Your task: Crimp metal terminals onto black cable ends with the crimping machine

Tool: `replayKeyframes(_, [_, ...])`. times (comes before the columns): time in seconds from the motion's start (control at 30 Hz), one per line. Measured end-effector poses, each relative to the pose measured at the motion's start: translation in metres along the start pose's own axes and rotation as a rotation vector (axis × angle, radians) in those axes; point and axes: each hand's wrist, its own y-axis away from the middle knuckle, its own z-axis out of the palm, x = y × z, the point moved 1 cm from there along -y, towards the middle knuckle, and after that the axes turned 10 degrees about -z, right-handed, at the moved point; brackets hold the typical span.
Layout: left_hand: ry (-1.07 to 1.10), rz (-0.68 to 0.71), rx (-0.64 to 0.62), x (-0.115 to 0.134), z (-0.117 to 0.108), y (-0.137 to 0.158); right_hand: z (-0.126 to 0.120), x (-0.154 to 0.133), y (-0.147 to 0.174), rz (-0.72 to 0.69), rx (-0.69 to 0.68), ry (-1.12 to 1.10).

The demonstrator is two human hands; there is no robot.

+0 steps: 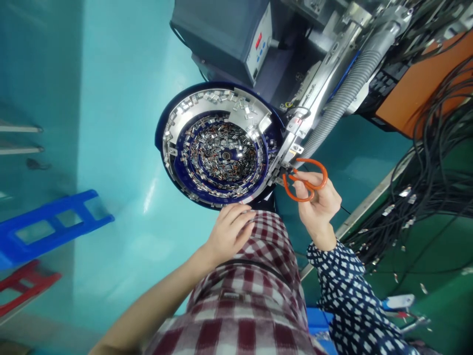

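Observation:
In my right hand (320,202) is a pair of scissors with orange handles (325,173), gripped with thumb and fingers at the loops. Its blades point toward the metal track (295,125) beside the bowl and are mostly hidden. My left hand (231,231) lies at the near rim of a round blue vibratory feeder bowl (177,170), fingers stretched out and holding nothing visible. Many small shiny metal parts (225,148) fill the bowl's middle, and more lie along its outer ledge.
Behind the bowl stands a grey control box (221,34) with a red display. A grey corrugated hose (343,88) runs along the track. Black cables (417,187) with metal ends hang at right. Blue (55,222) and red (25,286) stools stand at left.

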Motion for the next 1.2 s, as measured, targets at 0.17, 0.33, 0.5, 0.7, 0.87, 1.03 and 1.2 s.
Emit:
replayKeyframes(0.17, [0.017, 0.003, 0.000, 0.001, 0.000, 0.000, 0.003, 0.003, -0.002, -0.007, 0.005, -0.005])
replayKeyframes(0.33, [0.038, 0.003, -0.021, 0.003, 0.001, 0.000, 0.003, 0.007, -0.006, -0.014, 0.045, 0.026])
replayKeyframes(0.5, [0.047, -0.004, -0.030, 0.003, 0.001, 0.000, 0.003, 0.011, -0.009, -0.015, 0.024, 0.031])
replayKeyframes(0.7, [0.061, 0.004, -0.028, 0.003, 0.001, 0.000, 0.003, 0.016, -0.012, -0.005, 0.030, 0.059])
replayKeyframes(0.87, [0.057, 0.016, -0.019, 0.004, 0.001, 0.000, 0.003, 0.020, -0.019, -0.026, 0.051, 0.043])
replayKeyframes(1.03, [0.063, 0.018, -0.015, 0.005, 0.001, -0.001, 0.003, 0.026, -0.028, -0.070, 0.060, 0.082])
replayKeyframes(1.2, [0.053, 0.018, -0.023, 0.004, 0.001, -0.001, 0.001, 0.030, -0.031, -0.075, 0.063, 0.126])
